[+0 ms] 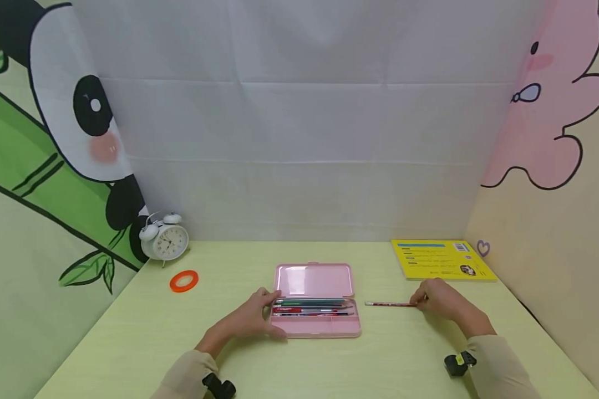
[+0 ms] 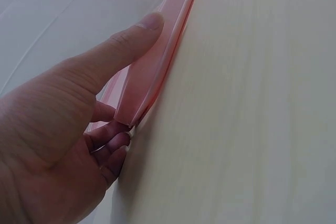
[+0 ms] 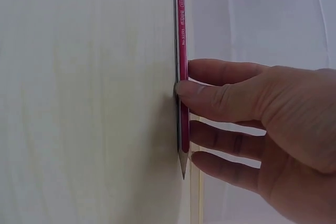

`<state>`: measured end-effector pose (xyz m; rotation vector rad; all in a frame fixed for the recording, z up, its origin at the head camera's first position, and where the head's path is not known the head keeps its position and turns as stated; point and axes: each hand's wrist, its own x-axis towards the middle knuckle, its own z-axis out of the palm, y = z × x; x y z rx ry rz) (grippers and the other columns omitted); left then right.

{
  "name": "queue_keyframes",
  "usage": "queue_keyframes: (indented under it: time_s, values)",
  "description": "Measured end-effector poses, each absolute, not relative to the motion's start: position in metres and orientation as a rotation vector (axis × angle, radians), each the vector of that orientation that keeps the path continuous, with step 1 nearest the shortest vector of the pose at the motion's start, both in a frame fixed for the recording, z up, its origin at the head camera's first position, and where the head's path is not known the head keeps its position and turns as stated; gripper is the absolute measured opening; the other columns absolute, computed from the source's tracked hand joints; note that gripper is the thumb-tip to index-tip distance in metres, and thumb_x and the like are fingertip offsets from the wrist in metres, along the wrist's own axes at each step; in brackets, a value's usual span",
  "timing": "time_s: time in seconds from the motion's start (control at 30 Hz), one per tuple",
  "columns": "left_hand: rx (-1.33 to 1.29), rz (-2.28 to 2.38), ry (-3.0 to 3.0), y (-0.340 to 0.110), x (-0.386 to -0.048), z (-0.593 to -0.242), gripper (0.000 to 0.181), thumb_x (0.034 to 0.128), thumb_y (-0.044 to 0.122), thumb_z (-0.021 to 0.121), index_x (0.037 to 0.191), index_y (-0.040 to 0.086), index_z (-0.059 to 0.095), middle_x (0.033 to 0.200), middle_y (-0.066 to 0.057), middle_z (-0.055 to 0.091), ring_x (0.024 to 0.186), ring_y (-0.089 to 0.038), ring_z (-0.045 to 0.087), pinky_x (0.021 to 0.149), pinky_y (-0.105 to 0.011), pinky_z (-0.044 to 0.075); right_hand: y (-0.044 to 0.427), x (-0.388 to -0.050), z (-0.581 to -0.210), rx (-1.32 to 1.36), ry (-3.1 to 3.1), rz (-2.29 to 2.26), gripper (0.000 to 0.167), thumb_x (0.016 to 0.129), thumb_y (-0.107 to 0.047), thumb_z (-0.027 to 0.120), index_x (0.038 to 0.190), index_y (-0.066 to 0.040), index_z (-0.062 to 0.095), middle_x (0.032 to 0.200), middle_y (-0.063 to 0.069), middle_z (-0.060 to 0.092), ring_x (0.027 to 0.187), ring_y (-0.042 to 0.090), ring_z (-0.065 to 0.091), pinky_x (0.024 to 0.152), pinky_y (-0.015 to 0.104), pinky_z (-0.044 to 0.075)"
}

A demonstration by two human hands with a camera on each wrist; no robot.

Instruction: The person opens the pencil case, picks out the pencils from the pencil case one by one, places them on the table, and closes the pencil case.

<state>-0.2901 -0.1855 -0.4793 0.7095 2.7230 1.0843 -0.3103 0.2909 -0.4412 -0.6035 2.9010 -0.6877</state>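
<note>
A pink pencil case lies open on the table, its lid folded back. Several pens and pencils rest inside it. My left hand holds the case by its left end. In the left wrist view the thumb lies along the case's side and the other fingers curl at its corner. To the right of the case, my right hand pinches a pencil between thumb and fingers. The right wrist view shows it as a red and dark pencil with a sharpened point below the fingers.
A white alarm clock stands at the back left of the table. In front of it lies an orange ring, perhaps a roll of tape. A yellow book lies at the back right. A pale cloth hangs behind the table.
</note>
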Motion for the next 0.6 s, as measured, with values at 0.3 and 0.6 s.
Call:
queue_keyframes:
  time_s: [0.3, 0.6]
  values:
    - [0.701, 1.092, 2.705, -0.186, -0.287, -0.475, 0.111, 0.0665, 0.044, 0.092, 0.152, -0.003, 0.037, 0.11, -0.005, 0.044, 0.105, -0.021, 0.043, 0.09, -0.04, 0.039, 0.284, -0.307, -0.431, -0.631, 2.903, -0.715, 0.015, 0.085, -0.001, 0.076, 0.1, -0.002, 0.079, 0.092, 0.003, 0.073, 0.083, 0.016, 0.06, 0.074, 0.034, 0.051]
    - [0.674, 1.096, 2.684, -0.185, -0.288, -0.474, 0.11, 0.067, 0.044, 0.092, 0.152, 0.0, 0.038, 0.116, -0.005, 0.045, 0.11, -0.023, 0.044, 0.096, -0.047, 0.039, 0.235, -0.298, -0.423, -0.777, 2.969, -0.671, 0.017, 0.087, -0.003, 0.075, 0.104, -0.001, 0.077, 0.09, -0.002, 0.068, 0.077, 0.01, 0.058, 0.07, 0.027, 0.052]
